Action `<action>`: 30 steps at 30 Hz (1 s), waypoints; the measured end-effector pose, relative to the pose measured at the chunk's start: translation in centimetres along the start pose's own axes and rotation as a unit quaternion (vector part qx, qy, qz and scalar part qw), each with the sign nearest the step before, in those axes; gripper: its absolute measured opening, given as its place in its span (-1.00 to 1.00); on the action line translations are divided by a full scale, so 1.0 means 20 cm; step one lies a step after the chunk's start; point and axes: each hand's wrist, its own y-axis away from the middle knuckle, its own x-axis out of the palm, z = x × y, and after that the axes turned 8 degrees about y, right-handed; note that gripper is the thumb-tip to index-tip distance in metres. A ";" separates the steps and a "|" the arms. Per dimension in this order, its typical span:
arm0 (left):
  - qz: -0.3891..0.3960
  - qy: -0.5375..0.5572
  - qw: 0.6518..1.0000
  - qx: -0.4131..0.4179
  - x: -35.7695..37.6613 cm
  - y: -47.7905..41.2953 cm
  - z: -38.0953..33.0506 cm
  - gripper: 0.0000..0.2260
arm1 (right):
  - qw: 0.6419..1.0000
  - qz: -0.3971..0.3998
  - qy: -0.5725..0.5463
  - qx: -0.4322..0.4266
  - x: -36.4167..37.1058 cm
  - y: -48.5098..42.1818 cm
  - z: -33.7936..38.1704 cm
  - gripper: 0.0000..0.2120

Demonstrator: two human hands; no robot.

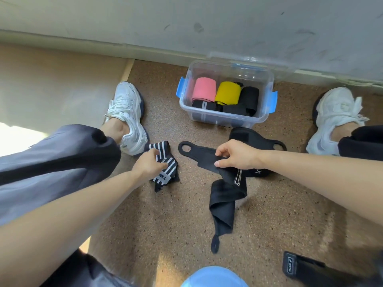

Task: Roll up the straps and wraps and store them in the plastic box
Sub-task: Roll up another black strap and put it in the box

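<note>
Plastic box (219, 120) already holds rolls (227, 93). Just in front of the box, your right hand (234, 154) pinches the black wrap (223, 199) mid-length. To the box's front-left, your left hand (149, 164) pinches the crumpled striped wrap (163, 172).

Risk: the black wrap's tail lies twisted on the floor (165, 214). Rolling it now would likely lock in the twist and give a loose, bulky roll. Working two wraps at once invites slips.

Floor is brown speckled cork-type sheet (165, 214), w/ a sunlit patch (165, 264) near the bottom edge. At left, a smooth beige surface (51, 79) (bright glare (16, 137) on its lower part), split from the cork by a thin pale wood strip (129, 69). Behind: grey-white wall (207, 21), scuffed and smudged, w/ a pale skirting ledge (83, 41) along its foot.
</note>
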 end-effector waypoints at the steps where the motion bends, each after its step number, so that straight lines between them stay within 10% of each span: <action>1: 0.013 -0.019 1.000 -0.016 0.02 0.00 0.01 -0.42 | 1.000 0.006 0.005 0.004 0.00 -0.01 -0.01 -0.88; 16: 0.212 0.129 0.949 0.193 -0.20 0.18 -0.30 -0.80 | 0.998 -0.009 0.051 -0.025 -0.34 0.15 0.18 -0.89; 30: 0.204 0.052 0.898 0.386 -0.66 0.62 -0.83 -0.82 | 0.972 -0.130 0.151 -0.124 -0.59 0.70 0.57 -0.89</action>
